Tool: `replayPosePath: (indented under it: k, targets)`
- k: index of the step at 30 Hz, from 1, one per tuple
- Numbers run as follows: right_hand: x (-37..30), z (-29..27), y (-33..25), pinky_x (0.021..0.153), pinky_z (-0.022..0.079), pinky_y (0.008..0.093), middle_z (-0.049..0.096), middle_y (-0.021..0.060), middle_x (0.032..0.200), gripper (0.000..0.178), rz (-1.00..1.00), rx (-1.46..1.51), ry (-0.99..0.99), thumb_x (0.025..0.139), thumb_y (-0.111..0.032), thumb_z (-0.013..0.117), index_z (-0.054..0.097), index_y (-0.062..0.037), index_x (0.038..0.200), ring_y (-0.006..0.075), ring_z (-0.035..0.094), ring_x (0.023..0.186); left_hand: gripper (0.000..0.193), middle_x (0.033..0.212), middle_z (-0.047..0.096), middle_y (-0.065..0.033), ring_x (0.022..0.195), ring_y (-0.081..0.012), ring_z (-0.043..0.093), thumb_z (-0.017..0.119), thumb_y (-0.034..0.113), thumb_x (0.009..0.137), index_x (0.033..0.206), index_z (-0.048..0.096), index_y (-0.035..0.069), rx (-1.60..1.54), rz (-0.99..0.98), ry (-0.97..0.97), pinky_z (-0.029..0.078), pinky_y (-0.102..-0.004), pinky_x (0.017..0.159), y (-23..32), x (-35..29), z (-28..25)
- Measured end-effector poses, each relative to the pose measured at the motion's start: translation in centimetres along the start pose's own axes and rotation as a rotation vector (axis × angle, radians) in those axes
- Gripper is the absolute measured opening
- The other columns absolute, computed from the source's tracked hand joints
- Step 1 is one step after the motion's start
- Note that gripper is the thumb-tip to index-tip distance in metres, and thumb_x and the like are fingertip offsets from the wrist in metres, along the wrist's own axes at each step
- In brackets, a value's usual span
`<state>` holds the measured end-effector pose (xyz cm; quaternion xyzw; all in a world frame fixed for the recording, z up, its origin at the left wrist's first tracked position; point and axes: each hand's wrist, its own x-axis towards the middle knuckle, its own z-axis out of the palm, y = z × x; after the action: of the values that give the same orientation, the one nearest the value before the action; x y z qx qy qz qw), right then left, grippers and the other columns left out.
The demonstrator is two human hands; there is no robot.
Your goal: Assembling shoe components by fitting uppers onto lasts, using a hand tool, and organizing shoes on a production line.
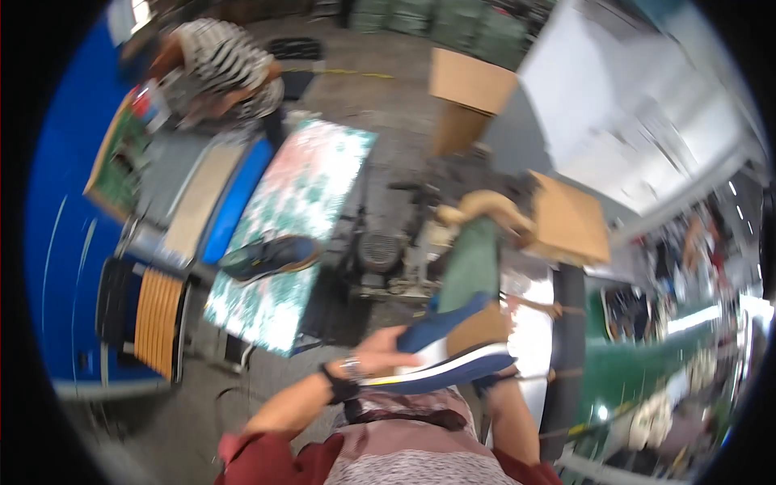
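With left hand (382, 353) fingers grasping the blue shoe (457, 343) before the torso (416, 457), right hand (507, 373) fingers hidden and untellable, handling seems underway, the next move probably needing steady support

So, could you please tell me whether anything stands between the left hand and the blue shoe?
Nothing visible does: the left hand is directly on the blue shoe, gripping it near its left end.
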<state>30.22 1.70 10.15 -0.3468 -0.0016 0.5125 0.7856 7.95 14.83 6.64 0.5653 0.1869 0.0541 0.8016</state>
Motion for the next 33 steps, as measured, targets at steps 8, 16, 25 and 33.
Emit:
replayPosePath:
  k: [8,16,25,33]
  targets:
    - [3.6,2.2,-0.2,0.092,0.056,0.0418,0.064,0.0183,0.116,0.085,0.084,0.426,-0.354,0.094,-0.071,0.04,0.053,0.0029,0.135,0.0314,0.066,0.101,0.071,0.115,0.069,-0.0124,0.101,-0.0168,0.065,0.093,0.018,0.067,0.123,0.059,-0.01,0.286,-0.421,0.301,0.051,-0.0309,0.094,1.8,-12.8,-5.2]
    - [-2.1,-3.6,-6.3,0.092,0.055,0.0404,0.063,0.0164,0.12,0.078,0.042,0.056,-0.336,0.093,-0.064,0.056,0.051,0.001,0.136,0.0279,0.067,0.103,0.061,0.104,0.073,-0.0137,0.089,-0.018,0.068,0.09,0.028,0.071,0.112,0.065,-0.01,0.376,-0.388,0.64,0.054,-0.0317,0.082,-7.5,-8.9,0.7]
    - [-12.6,-17.3,-13.1,0.092,0.052,0.0408,0.064,0.016,0.121,0.078,-0.605,-1.292,0.515,0.066,-0.029,0.087,0.057,-0.0047,0.133,0.0343,0.065,0.108,0.104,0.112,0.066,-0.0353,0.107,-0.0418,0.067,0.089,0.051,0.064,0.127,0.049,-0.022,0.954,-0.097,0.616,0.052,-0.0416,0.093,-6.1,14.4,11.4]
    - [-19.1,-25.2,-13.6,0.087,0.053,0.042,0.064,0.0145,0.117,0.077,-0.505,-1.431,0.83,0.063,-0.026,0.088,0.059,-0.0097,0.132,0.0347,0.065,0.103,0.089,0.117,0.062,-0.0306,0.112,-0.0452,0.058,0.086,0.046,0.071,0.128,0.047,-0.011,1.304,0.121,0.402,0.047,-0.0463,0.097,-6.7,29.2,25.6]
